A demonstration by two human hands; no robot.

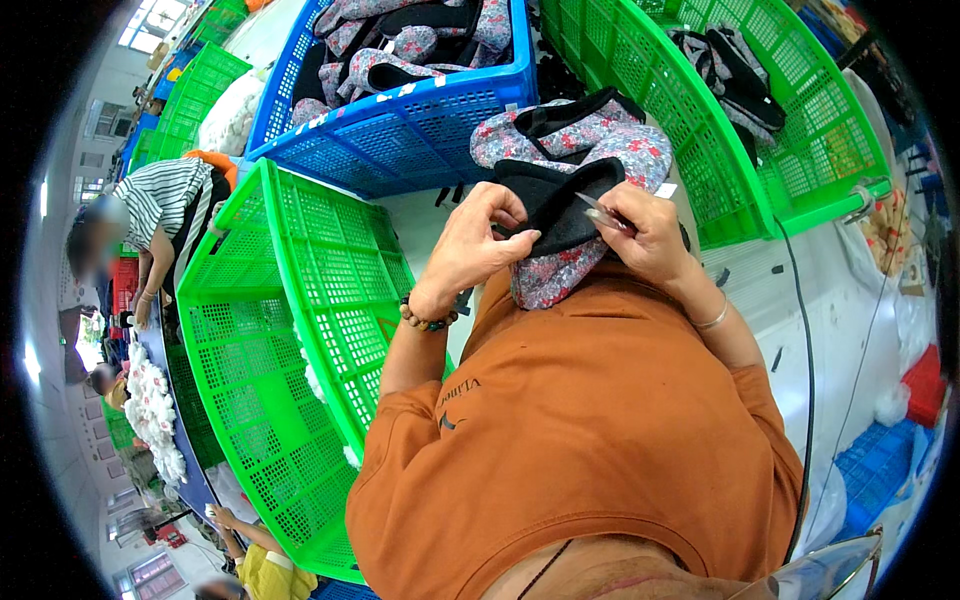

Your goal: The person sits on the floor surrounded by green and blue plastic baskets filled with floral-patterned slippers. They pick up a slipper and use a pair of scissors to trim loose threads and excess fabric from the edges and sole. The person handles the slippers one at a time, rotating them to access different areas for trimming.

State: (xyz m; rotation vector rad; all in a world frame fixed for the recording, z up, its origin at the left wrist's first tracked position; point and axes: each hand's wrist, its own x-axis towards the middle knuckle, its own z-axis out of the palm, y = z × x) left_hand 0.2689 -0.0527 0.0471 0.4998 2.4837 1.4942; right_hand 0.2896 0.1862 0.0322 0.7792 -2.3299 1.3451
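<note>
In front of my body is a fabric slipper (548, 190) with black lining and grey floral cloth with red flowers. My left hand (475, 237) is closed in a pinch on its black edge. In my right hand (652, 228) is a small pair of metal thread snips (606, 216), held with the blades pointing left over the black lining. More floral slipper pieces (640, 148) lie just beyond, touching this one. A beaded bracelet circles my left wrist and a thin bangle my right.
A blue crate (400, 140) heaped with floral slippers stands ahead. Green crates flank me at left (300, 300) and right (700, 130); the right one holds slippers. A black cable (803, 350) hangs at right. At far left a person in stripes (165, 200) bends over a table.
</note>
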